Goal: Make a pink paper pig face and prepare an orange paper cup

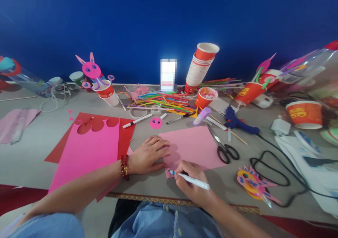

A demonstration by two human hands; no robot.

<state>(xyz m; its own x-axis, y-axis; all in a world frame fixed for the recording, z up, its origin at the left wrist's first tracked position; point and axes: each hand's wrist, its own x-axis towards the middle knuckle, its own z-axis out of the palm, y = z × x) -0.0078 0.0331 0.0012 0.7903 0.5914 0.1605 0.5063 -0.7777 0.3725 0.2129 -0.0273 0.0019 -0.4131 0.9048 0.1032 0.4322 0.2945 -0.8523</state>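
A white marker (194, 181) with a blue tip is held in my right hand (190, 178), its tip at the lower left corner of a light pink paper sheet (192, 142). My left hand (150, 155) lies flat, fingers stretched over the left edge of that sheet. Black-handled scissors (224, 148) rest on the sheet's right edge. Above the sheet lies a small pink round face (156, 122) with two eyes. Left of my hands, a bright pink sheet (89, 150) with round cut-outs overlaps a red sheet (128, 128).
Behind are coloured pipe cleaners (163, 101), a tilted cup stack (199, 68) and a pink rabbit figure (91, 69) on cups. At right lie a blue glue gun (240, 125), its black cord (266, 181) and a pink-and-yellow paper figure (252, 183). A lit, pixelated screen (168, 75) stands at the wall.
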